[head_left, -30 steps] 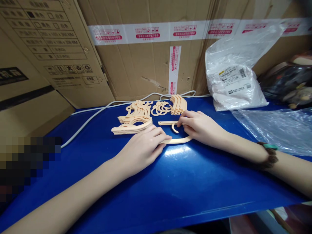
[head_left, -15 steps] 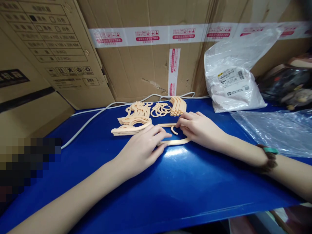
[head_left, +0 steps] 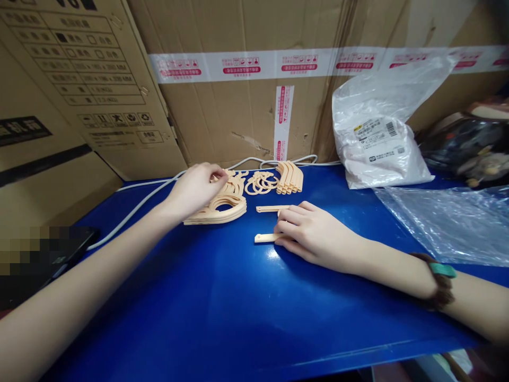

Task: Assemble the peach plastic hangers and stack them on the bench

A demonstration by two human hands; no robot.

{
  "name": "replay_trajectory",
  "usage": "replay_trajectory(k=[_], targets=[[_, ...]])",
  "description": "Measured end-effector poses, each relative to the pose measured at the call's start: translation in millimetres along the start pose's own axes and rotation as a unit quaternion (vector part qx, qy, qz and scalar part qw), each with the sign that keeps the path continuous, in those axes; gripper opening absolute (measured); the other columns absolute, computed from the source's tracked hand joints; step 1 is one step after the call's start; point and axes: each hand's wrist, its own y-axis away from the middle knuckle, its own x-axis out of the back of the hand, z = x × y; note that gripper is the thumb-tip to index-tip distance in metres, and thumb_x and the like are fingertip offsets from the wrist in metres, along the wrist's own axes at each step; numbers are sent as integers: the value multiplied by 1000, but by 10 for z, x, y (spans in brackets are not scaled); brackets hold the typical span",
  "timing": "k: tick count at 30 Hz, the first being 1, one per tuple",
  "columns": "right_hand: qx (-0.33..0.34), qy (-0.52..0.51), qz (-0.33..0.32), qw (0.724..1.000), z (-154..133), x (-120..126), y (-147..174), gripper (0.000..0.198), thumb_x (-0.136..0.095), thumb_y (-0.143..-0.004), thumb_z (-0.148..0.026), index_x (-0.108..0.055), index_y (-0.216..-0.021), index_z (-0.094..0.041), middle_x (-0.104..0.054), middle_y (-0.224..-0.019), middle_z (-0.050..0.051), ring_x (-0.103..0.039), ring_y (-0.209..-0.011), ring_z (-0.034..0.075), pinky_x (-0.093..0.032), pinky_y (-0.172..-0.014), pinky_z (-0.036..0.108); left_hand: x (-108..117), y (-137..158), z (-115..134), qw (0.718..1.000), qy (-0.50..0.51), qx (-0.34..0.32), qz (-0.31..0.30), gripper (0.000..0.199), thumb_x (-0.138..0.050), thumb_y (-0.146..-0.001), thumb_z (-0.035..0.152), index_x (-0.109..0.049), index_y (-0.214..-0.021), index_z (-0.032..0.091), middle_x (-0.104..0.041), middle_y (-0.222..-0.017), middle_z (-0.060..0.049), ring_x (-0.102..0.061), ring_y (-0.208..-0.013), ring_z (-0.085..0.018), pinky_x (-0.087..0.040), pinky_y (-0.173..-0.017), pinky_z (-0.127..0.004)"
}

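My right hand [head_left: 314, 233] lies over the middle of the table, its fingers pressed around a beige plastic hanger arm [head_left: 265, 238] whose end sticks out to the left. A second straight beige strip [head_left: 270, 208] lies just behind it, partly under the fingers. At the back left, my left hand [head_left: 199, 188] reaches over a pile of wavy beige hanger pieces [head_left: 237, 185] with its fingers curled down. What is between those fingertips is hidden. Below that hand is a stack of curved beige hanger pieces [head_left: 226, 215].
Loose beige hooks [head_left: 261, 183] and bundled curved tubes [head_left: 290, 178] stand along the back. A white cable [head_left: 147, 183] runs behind them, by cardboard boxes [head_left: 222, 116]. To the right are a white plastic bag [head_left: 377, 143] and a clear plastic sheet [head_left: 445, 228]. A dark device [head_left: 67, 254] lies left.
My left hand has let go of the hanger arm's left end and moved back and left to the pile. My right hand has shifted slightly left and nearer over the piece.
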Motion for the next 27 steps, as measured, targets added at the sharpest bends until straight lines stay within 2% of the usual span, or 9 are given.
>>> replay_trajectory(k=[3, 5, 9, 16, 22, 27], targets=[[-1, 9, 5, 1000, 6, -8, -14, 28, -40, -99, -27, -62, -87, -14, -62, -85, 5, -55, -78, 19, -36, -74, 33, -22, -213, -174, 996, -31, 83, -17, 29, -51, -84, 36, -70, -96, 18, -72, -99, -10, -65, -90, -27, -45, -74, -34], [1, 9, 15, 1000, 13, -13, -16, 28, -39, -99, -27, -61, -88, -15, -61, -85, 5, -55, -79, 18, -37, -75, 32, -54, -333, -267, 992, -34, 116, -32, 28, -53, -81, 39, -69, -92, 19, -72, -97, -10, -65, -89, -27, -44, -71, -33], [9, 4, 26, 1000, 23, -31, -11, 28, -39, -100, -27, -60, -87, -14, -60, -83, 5, -54, -79, 17, -39, -77, 29, -131, -490, -371, 992, -29, 115, -40, 34, -55, -78, 52, -64, -81, 19, -71, -90, -10, -64, -84, -27, -42, -65, -33], [13, 12, 33, 999, 28, -69, 2, 27, -39, -100, -27, -60, -88, -14, -60, -83, 5, -55, -79, 18, -41, -78, 29, -266, -527, -371, 991, -23, 127, -45, 43, -62, -70, 61, -56, -84, 20, -69, -91, -11, -63, -83, -28, -41, -64, -32], [16, 10, 32, 999, 21, -66, -2, 26, -40, -99, -26, -60, -88, -14, -60, -84, 6, -55, -80, 18, -42, -78, 29, -378, -503, -432, 989, 36, 143, -11, 31, -65, -70, 50, -56, -78, 21, -69, -87, -8, -63, -82, -25, -43, -67, -31], [13, 11, 21, 1000, 25, -74, -14, 25, -39, -99, -25, -60, -90, -14, -60, -86, 6, -56, -82, 19, -44, -82, 33, -402, -510, -445, 986, 47, 159, 3, 23, -62, -72, 41, -59, -79, 20, -69, -82, -6, -64, -78, -22, -45, -67, -30]])
